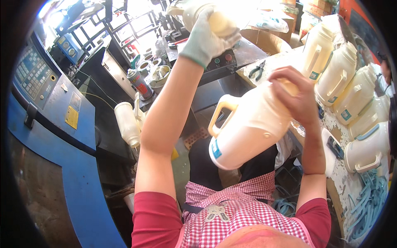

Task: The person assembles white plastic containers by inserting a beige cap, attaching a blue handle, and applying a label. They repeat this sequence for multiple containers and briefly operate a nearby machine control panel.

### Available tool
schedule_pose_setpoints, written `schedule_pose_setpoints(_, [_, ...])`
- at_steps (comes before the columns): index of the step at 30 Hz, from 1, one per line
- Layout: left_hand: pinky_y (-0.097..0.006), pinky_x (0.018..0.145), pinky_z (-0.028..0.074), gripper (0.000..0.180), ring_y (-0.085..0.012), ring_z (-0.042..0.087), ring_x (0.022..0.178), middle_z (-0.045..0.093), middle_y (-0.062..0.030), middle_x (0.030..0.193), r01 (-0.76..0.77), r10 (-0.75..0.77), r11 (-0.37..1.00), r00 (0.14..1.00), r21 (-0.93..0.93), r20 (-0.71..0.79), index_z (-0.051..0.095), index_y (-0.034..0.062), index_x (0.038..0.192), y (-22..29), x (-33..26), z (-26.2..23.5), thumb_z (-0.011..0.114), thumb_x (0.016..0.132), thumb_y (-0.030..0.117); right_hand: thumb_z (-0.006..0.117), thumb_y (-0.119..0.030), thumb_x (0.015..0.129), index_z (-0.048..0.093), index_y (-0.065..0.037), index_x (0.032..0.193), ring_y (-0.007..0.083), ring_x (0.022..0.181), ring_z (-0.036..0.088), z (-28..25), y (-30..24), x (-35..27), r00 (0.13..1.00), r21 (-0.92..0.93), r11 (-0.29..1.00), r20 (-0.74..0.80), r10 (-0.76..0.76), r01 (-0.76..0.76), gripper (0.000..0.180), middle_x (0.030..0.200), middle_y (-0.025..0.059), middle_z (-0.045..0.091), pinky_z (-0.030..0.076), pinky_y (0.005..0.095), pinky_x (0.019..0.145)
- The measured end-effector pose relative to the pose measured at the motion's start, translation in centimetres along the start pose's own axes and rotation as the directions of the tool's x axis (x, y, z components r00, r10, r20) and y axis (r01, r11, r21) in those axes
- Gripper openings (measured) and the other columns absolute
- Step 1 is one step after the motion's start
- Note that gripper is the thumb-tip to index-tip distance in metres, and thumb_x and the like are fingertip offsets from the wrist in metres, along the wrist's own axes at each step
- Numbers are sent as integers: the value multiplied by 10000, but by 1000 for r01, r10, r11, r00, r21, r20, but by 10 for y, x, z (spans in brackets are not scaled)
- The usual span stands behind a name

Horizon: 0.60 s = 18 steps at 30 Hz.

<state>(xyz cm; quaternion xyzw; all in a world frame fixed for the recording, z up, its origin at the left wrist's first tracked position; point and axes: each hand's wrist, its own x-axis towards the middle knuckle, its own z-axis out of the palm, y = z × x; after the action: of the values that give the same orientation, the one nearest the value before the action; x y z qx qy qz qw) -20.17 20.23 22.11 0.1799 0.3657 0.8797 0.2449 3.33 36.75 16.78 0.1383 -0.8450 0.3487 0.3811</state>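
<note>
My left hand (206, 43), in a pale knitted glove, is raised at the top and wrapped round a cream plastic jug (223, 24). Strong glare washes out part of that jug. Bare, my right hand (294, 93) grips a second cream jug (252, 128) by its neck end, over my lap. This jug lies tilted, its base toward me and its loop handle to the left. A small blue-green label sits near its base. The fingers partly hide its mouth.
Several similar jugs (322, 51) line the worn bench on the right, beside pliers (257, 71) and a bundle of blue strips (366, 202). A blue machine with a keypad (35, 72) stands left. A spray can (139, 84) and a jug (127, 124) are near my left arm.
</note>
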Motion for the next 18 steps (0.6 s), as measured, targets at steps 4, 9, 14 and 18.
schedule_pose_setpoints(4, [-621,1050,490,499,-392,634,1185,612,-139,1315,-12,11,999,999,-37,-36,556,152,1324,26,74,-11,582,1025,550,793,-325,913,773,-93,962,267,855,724,63,50,23,979,72,988,165,122,-135,238,906,94,755,555,351,808])
schedule_pose_setpoints(9, [-620,1003,504,472,-359,619,1174,629,-125,1255,20,-18,1000,996,-23,84,589,162,1253,52,115,-42,572,1018,571,721,-415,869,746,-189,1230,301,946,752,162,157,48,897,-135,945,301,324,-297,427,962,92,784,582,417,844])
schedule_pose_setpoints(14, [-619,957,519,457,-326,603,1162,646,-112,1195,68,-65,997,992,-21,109,623,172,1183,53,124,-65,562,1011,591,727,-386,843,609,-248,1479,345,1091,730,243,228,78,846,-435,857,315,431,-275,662,1153,144,774,580,453,932])
schedule_pose_setpoints(18, [-615,938,524,454,-334,616,1122,667,-89,1139,53,-54,998,996,16,73,640,174,1156,50,131,-62,544,1013,594,719,-369,844,603,-225,1480,316,1173,715,275,249,107,760,-522,806,393,517,-279,662,1225,131,762,575,456,972])
